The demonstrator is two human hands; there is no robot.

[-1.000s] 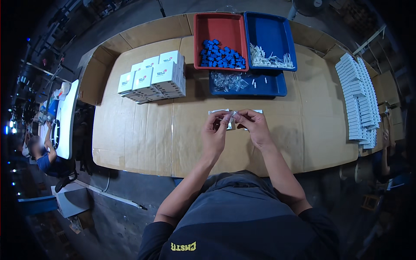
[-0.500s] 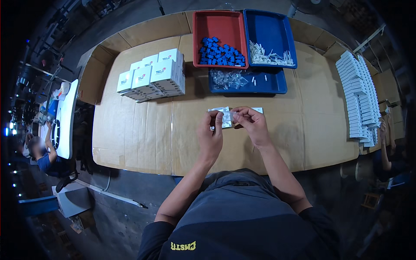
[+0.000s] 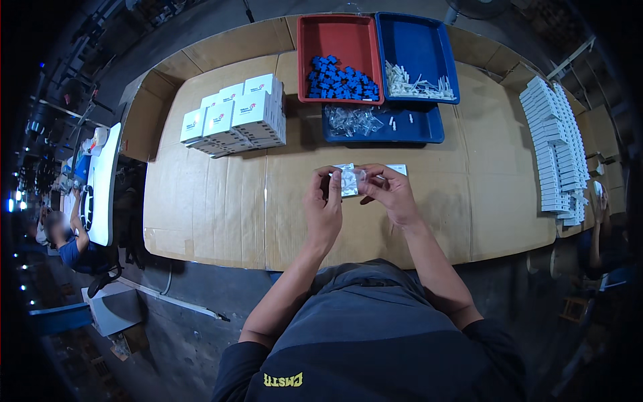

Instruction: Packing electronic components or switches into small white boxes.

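Note:
Between my two hands is a small clear plastic bag [image 3: 351,179], held up over the near middle of the table. My left hand [image 3: 325,201] pinches its left side between thumb and fingers. My right hand [image 3: 392,196] is closed on its right side, fingertips curled around the plastic. What lies inside the bag is too small to make out. Under and behind the hands a flat white box [image 3: 396,169] shows in part on the cardboard; my fingers hide much of it.
White boxes [image 3: 234,114] are stacked at left. Behind my hands stand a red tray [image 3: 338,40] of blue parts, a blue tray [image 3: 415,40] of white sticks, and a lower blue tray [image 3: 415,134] with clear bags. White pieces [image 3: 552,154] are piled at right. Other people work at both sides.
The plastic bag now shows wider and more spread between my fingers. My hands have shifted only slightly. At the far right, another person's hand has moved.

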